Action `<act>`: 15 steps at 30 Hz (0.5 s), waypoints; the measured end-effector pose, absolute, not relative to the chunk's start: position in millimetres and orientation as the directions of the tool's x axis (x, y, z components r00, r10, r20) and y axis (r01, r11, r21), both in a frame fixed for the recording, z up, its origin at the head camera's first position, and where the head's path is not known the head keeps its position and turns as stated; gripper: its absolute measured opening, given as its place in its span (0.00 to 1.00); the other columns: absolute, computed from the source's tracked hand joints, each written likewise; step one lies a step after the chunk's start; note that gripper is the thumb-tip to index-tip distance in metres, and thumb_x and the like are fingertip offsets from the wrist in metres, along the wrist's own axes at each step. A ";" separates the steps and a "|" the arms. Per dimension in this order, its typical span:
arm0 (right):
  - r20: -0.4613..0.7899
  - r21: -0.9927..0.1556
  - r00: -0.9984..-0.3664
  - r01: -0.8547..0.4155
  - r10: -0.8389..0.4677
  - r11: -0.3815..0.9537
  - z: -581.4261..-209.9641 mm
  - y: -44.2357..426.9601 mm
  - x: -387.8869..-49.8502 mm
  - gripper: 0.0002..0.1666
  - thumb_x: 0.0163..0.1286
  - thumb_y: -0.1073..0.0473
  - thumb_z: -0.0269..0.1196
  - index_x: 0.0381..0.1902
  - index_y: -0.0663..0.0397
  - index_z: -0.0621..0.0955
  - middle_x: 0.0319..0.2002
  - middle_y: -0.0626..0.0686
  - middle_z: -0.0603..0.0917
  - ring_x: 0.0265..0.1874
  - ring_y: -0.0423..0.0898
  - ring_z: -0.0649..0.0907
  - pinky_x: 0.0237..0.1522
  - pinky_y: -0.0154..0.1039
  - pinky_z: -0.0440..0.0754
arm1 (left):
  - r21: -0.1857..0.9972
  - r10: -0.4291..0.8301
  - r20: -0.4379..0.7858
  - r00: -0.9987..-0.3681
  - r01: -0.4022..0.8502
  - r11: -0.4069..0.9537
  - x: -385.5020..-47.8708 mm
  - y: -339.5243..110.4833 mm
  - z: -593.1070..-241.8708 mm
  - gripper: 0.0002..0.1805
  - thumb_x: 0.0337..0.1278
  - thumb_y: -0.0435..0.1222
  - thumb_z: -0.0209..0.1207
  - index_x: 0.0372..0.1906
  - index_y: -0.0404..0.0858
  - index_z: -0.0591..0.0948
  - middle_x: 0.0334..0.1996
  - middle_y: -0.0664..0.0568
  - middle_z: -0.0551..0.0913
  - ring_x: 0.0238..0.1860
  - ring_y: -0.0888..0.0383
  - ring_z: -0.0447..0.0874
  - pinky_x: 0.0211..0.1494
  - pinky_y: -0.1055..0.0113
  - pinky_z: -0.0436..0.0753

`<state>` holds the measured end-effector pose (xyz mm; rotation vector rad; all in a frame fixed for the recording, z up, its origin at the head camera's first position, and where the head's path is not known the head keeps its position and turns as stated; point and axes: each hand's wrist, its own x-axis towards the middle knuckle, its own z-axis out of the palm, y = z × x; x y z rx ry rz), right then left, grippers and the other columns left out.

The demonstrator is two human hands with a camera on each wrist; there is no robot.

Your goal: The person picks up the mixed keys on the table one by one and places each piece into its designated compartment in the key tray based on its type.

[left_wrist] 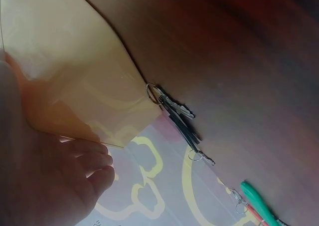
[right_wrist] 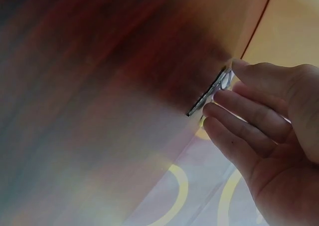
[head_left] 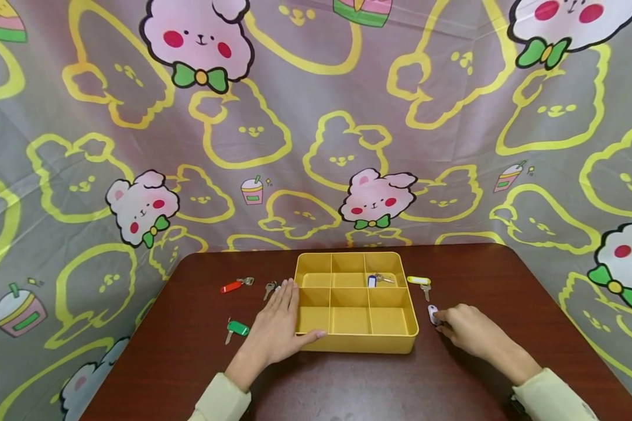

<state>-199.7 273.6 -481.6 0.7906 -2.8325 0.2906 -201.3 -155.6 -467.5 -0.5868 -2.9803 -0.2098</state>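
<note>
1. One yellow organizer box (head_left: pixel 358 344), split into six compartments in two rows of three, sits on the dark wooden table (head_left: pixel 326 386), its back wall near the table's back edge.
2. The left hand (head_left: pixel 274 333) lies along the box's left wall near the table's left half, fingers straight and side by side, thumb stretched over the front rim.
3. The right hand (head_left: pixel 466 327) pinches the white-tagged key (head_left: pixel 433 314) between thumb and index finger, just beyond the box's right wall, toward the table's right edge. In the right wrist view its other fingers reach out beside the key.
4. A blue-tagged key (head_left: pixel 372 281) lies in the back right compartment, its metal blade pointing toward the table's right edge.
5. A yellow-tagged key (head_left: pixel 418 280) lies near the box's right wall, on the table's back right part, its blade angled toward the front.
6. Left of the box, a dark-tagged key (head_left: pixel 270 287) lies just beside the left fingertips, which partly hide its tag. A red-tagged key (head_left: pixel 231 287) lies nearer the table's back left corner, and a green-tagged key (head_left: pixel 239 328) lies farther forward, toward the left edge.
7. Cartoon-printed cloth (head_left: pixel 442 117) hangs behind the table's back edge.
</note>
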 end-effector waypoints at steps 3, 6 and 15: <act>0.226 -0.127 -0.841 -0.525 -0.491 0.841 -481.1 273.8 -199.6 0.13 0.60 0.66 0.76 0.27 0.42 0.83 0.20 0.38 0.78 0.21 0.34 0.73 0.24 0.36 0.74 | 0.114 0.370 0.123 -0.921 0.384 0.916 -200.9 -155.7 -468.1 0.65 0.61 0.77 0.49 0.84 0.31 0.49 0.86 0.39 0.48 0.87 0.44 0.46 0.87 0.48 0.57; 0.223 -0.127 -0.842 -0.525 -0.492 0.842 -480.7 274.1 -199.7 0.12 0.60 0.66 0.76 0.29 0.43 0.84 0.20 0.39 0.79 0.21 0.34 0.73 0.24 0.36 0.74 | 0.105 0.372 0.125 -0.920 0.385 0.917 -200.8 -155.9 -468.5 0.66 0.61 0.78 0.48 0.84 0.31 0.49 0.86 0.39 0.48 0.87 0.44 0.47 0.87 0.48 0.57; 0.261 -0.133 -0.824 -0.547 -0.504 0.826 -481.2 276.2 -198.7 0.11 0.60 0.67 0.75 0.28 0.45 0.86 0.19 0.39 0.80 0.19 0.32 0.72 0.22 0.35 0.73 | 0.108 0.374 0.125 -0.919 0.387 0.916 -200.7 -156.0 -467.5 0.66 0.61 0.78 0.48 0.84 0.30 0.50 0.85 0.38 0.48 0.87 0.43 0.47 0.87 0.48 0.58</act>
